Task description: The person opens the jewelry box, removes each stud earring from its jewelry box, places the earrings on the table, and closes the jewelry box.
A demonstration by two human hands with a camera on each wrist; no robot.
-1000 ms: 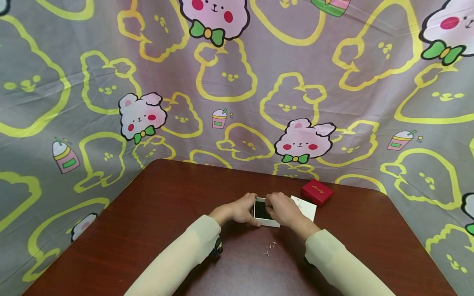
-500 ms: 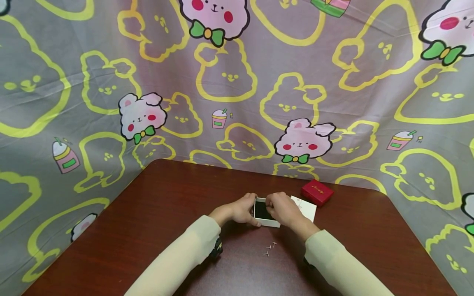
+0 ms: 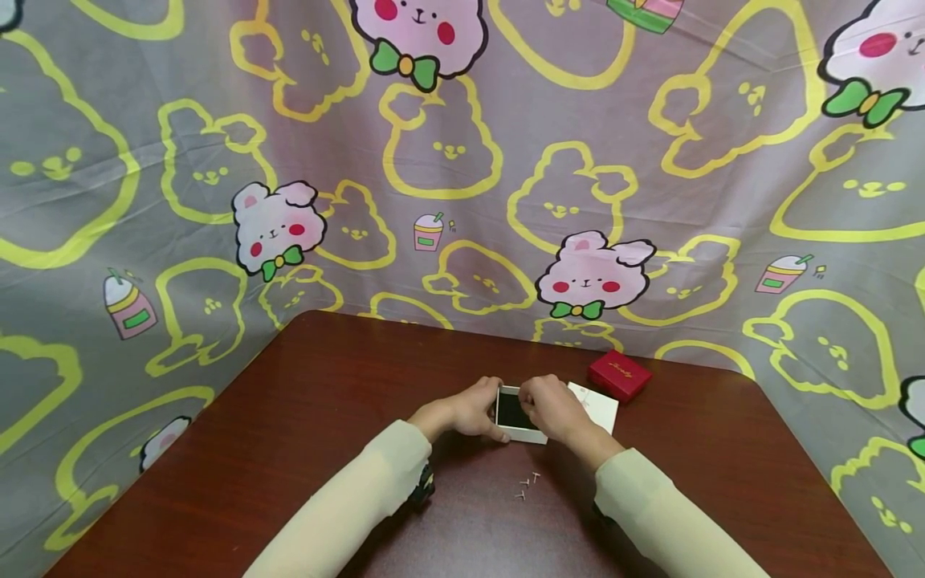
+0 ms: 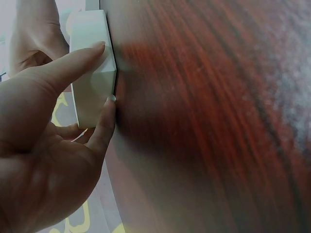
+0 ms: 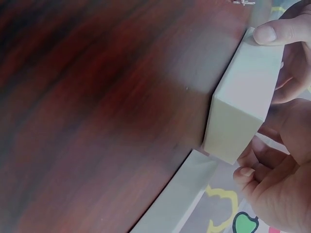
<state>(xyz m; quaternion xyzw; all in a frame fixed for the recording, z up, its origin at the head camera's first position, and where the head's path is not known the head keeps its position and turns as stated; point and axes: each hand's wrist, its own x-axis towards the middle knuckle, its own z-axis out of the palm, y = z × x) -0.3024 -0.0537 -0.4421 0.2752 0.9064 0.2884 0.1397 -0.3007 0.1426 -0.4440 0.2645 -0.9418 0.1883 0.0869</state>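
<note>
A small white open box (image 3: pixel 526 437) with a black inside (image 3: pixel 511 411) stands on the table. My left hand (image 3: pixel 473 408) holds its left end; in the left wrist view the thumb lies along the front wall and other fingers reach its end and back. My right hand (image 3: pixel 552 405) is over the box's right part, fingers curled down at the black inside. Whether those fingertips pinch anything is hidden. Just right of the box, partly behind my right hand, lies a white lid-like piece (image 3: pixel 600 408). Several tiny pale T-shaped pieces (image 3: pixel 525 483) lie nearer me.
A red box (image 3: pixel 619 375) with gold lettering sits at the back right, close to the white lid-like piece. The dark brown table (image 3: pixel 325 425) extends to both sides. A patterned cloth (image 3: pixel 462 177) hangs behind it.
Hardly anything differs: the right hand's fingers have shifted very slightly over the box. The left hand, the box and the small pieces have stayed in place.
</note>
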